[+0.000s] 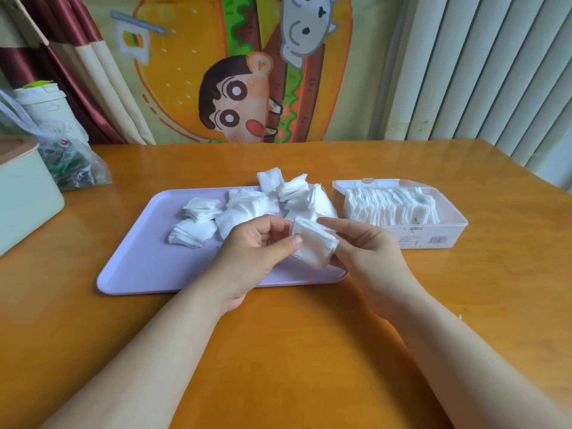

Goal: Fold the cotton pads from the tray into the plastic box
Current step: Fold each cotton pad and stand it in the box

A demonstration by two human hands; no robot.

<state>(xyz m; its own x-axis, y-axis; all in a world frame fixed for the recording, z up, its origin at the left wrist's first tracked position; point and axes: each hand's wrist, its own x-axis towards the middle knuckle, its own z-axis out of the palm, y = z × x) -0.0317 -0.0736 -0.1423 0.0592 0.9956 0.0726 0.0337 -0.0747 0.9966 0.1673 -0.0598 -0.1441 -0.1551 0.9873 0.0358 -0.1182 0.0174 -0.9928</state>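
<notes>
Right now both hands (312, 243) pinch 1 cotton pad (314, 243) above the tray (139, 261).

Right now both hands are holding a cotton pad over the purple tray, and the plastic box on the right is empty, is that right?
Not quite. The head view shows the plastic box is not empty: a row of pads stands in it. The rest holds: the left hand and right hand hold a cotton pad over the purple tray.
</notes>
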